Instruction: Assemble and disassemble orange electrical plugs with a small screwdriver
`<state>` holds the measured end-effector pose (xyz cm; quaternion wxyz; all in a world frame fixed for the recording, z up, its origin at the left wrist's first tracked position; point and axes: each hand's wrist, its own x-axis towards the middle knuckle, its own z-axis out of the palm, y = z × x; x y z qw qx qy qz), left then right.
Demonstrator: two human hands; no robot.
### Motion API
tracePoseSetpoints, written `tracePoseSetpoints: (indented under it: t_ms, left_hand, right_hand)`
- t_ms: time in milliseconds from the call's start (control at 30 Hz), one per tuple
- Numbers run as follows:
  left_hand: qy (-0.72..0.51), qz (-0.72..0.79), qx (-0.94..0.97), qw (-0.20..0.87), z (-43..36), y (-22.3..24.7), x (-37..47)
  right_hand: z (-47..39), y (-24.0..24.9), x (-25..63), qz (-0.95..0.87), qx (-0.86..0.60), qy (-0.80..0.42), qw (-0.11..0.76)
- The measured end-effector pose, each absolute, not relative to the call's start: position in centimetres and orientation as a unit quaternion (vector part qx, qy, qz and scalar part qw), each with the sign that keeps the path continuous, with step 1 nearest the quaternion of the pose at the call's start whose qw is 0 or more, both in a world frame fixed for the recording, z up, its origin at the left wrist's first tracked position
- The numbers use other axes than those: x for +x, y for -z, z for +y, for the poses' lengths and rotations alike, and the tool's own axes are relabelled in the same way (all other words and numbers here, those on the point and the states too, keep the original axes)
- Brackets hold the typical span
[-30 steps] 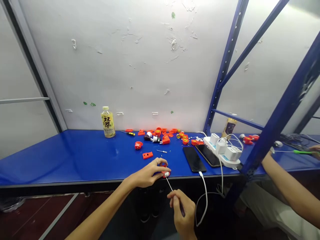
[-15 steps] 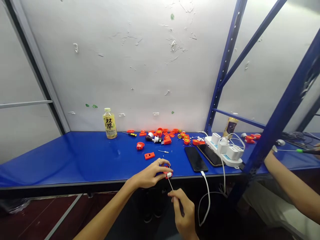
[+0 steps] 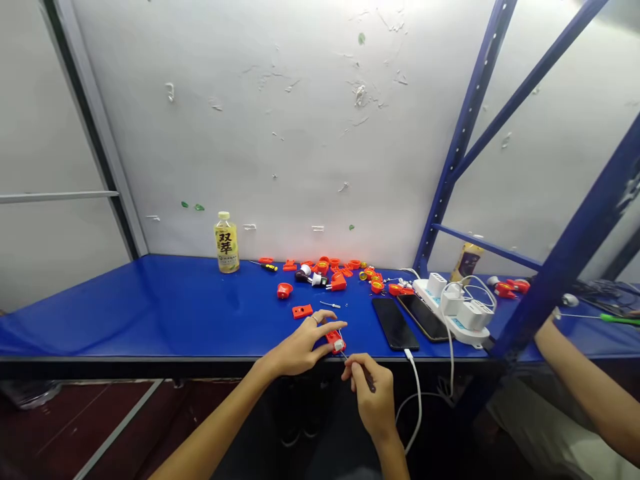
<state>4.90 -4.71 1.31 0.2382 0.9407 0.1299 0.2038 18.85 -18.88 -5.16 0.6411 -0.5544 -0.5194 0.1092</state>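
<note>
At the left, a clear plastic bottle of pale yellow drink with a yellow cap [image 3: 227,245] stands upright on the glossy blue surface [image 3: 150,313], near the white wall. To its right lies a small screwdriver with a yellow-and-black handle [image 3: 269,267]; nearer the front are a red plastic cup-shaped part [image 3: 284,291] and a flat red rectangular plate [image 3: 302,311]. The left hand [image 3: 301,345] (a ring on one finger) has its fingers and thumb closed about a small red plastic piece with a white block on it [image 3: 335,339], close to the surface's front edge. Behind, a loose cluster of red plastic parts [image 3: 338,283] spreads along the wall. The right hand [image 3: 371,387] grips a dark-handled tool with a thin metal shaft [image 3: 343,356], pointed at the white block; whether the tip touches it is hard to tell. Farther right, two dark smartphones [image 3: 395,323] lie side by side beside a white power strip loaded with plugs [image 3: 465,328]. Past a blue metal post [image 3: 565,260], another person's forearm [image 3: 575,377] reaches in, near a green-handled screwdriver [image 3: 617,320].
</note>
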Motion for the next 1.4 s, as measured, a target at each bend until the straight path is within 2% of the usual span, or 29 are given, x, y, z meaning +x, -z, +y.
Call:
tracePoseSetpoints:
  t_ms: [200,333,600,800,900,1033,1133,1267,1400]
  left_hand:
    - [-0.284,0.15,0.934,0.155,-5.6,-1.4,5.0]
    - [-0.294,0.133,0.939,0.118,-5.8,-1.2,5.5]
    - [-0.288,0.132,0.94,0.127,-5.7,-1.0,5.4]
    - [-0.292,0.163,0.94,0.074,-6.7,-0.6,5.9]
    - [-0.296,0.172,0.938,0.054,-7.0,-0.2,6.4]
    - [-0.307,0.165,0.934,0.078,-6.2,0.0,6.2]
    - [-0.293,0.157,0.938,0.099,-4.9,-0.1,5.4]
    - [-0.248,0.146,0.954,0.089,-3.0,-0.7,4.4]
    - [-0.244,0.16,0.954,0.067,-2.3,-0.8,3.9]
  right_hand:
    - [-18.9,5.0,18.9,-0.517,-0.567,-0.133,0.627]
    - [-19.2,4.9,19.0,-0.511,-0.586,-0.142,0.612]
    - [-20.8,4.3,20.8,-0.478,-0.591,-0.184,0.622]
    - [-20.7,3.1,23.1,-0.465,-0.616,-0.119,0.624]
    - [-19.4,2.4,23.7,-0.48,-0.677,-0.035,0.557]
    - [-16.5,1.8,23.6,-0.527,-0.755,0.066,0.385]
    - [-14.8,1.7,23.7,-0.576,-0.753,0.099,0.301]
    - [-13.8,1.9,24.2,-0.598,-0.743,0.126,0.272]
    - [-14.0,2.2,24.3,-0.616,-0.715,0.135,0.302]
